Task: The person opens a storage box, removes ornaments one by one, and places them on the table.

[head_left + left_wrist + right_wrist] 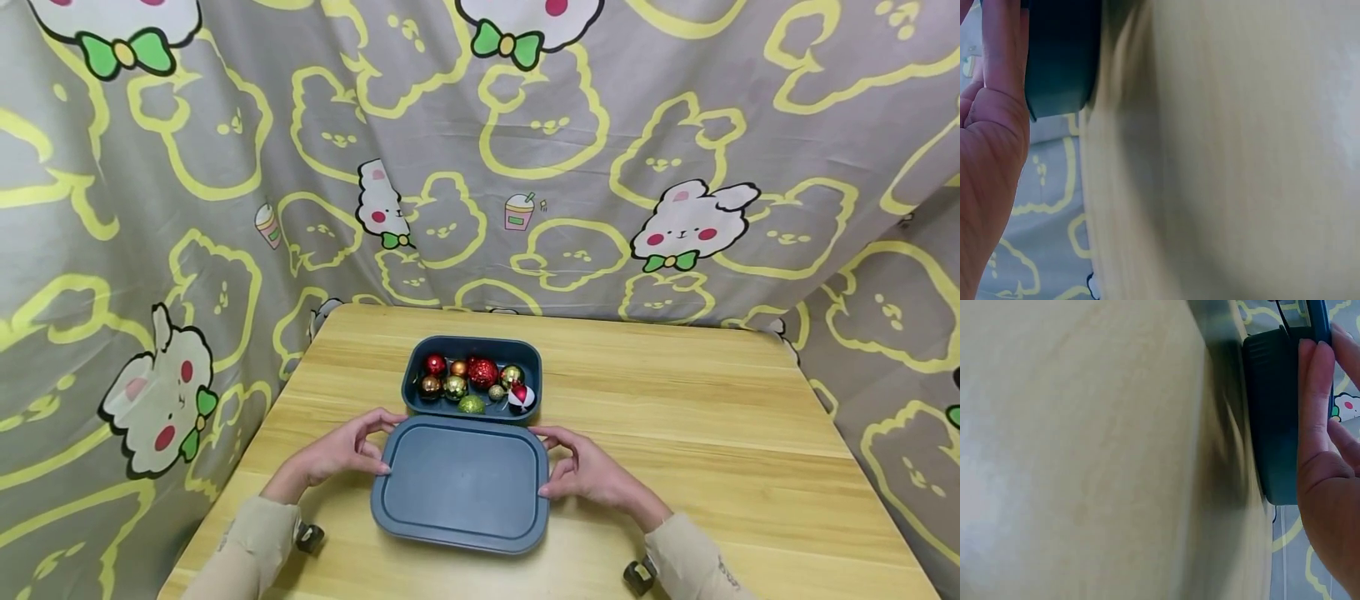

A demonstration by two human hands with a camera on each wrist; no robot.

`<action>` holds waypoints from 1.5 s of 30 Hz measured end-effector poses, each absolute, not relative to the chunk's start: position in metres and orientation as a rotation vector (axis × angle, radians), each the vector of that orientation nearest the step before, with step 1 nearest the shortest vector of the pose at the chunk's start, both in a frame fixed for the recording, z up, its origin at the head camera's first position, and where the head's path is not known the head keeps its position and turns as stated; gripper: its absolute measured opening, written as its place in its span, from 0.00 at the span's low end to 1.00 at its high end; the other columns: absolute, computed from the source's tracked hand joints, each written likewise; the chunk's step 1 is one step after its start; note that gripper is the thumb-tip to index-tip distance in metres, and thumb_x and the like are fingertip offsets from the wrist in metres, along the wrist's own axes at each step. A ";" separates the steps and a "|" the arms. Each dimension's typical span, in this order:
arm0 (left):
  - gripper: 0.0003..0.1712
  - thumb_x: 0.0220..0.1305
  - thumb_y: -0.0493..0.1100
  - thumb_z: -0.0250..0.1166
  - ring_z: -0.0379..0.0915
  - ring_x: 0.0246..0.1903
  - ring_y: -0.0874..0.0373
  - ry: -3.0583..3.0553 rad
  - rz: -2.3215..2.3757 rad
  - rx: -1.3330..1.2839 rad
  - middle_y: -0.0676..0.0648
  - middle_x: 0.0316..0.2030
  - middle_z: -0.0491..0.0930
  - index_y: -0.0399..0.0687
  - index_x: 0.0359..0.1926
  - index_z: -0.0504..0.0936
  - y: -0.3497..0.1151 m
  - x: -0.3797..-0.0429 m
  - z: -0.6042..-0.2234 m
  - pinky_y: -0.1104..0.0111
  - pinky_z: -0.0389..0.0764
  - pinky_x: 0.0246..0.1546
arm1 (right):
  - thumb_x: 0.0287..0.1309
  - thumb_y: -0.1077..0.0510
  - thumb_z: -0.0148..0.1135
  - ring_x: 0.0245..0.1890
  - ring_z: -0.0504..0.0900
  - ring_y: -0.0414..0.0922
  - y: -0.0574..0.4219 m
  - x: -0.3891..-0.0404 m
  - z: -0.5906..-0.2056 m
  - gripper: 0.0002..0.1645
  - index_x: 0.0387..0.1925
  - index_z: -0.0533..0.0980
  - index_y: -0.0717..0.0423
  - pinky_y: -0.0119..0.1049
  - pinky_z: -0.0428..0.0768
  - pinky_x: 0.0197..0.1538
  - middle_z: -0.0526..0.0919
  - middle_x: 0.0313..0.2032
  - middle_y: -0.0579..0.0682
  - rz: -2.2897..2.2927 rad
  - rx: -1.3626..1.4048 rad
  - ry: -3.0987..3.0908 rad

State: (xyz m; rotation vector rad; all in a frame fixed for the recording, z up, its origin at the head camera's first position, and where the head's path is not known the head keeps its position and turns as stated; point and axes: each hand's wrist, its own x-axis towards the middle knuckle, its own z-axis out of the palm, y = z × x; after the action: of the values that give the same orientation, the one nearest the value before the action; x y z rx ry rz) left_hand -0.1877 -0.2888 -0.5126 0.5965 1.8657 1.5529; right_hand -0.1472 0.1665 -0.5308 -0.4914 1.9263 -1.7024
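Pinching the grey-blue lid (460, 483) by its short ends, left hand (343, 452) and right hand (591, 475) hold it just before the uncovered box (474, 344) of baubles (482, 372), likely light, stiff, slightly slick plastic, best gripped right there!

In front of you is a wooden table (712, 417) with pale yellowish grain, its far edge close to a grey curtain (442, 137). The fabric hangs in soft folds across the far side, and it encloses you on the left and right too. Its print shows you yellow animal outlines (550, 127), white rabbits (693, 223) with green bow ties, and little pink drink cups (518, 215). Your right wrist view catches a pale glare (979, 494) on the wood.
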 end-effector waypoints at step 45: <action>0.40 0.58 0.31 0.76 0.72 0.54 0.46 2.194 1.297 0.517 0.38 0.59 0.76 0.42 0.71 0.72 -0.278 -0.200 -0.529 0.69 0.85 0.48 | 0.42 0.68 0.84 0.32 0.76 0.42 0.154 -0.162 -0.549 0.52 0.70 0.70 0.66 0.26 0.78 0.32 0.76 0.46 0.59 -1.489 -0.606 2.293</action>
State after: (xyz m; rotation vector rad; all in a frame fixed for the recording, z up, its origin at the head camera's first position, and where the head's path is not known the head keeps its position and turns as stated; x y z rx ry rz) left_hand -0.2003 -0.2777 -0.5294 0.5175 2.1940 1.2969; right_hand -0.1618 0.1544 -0.5485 -0.6061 2.2928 -1.4887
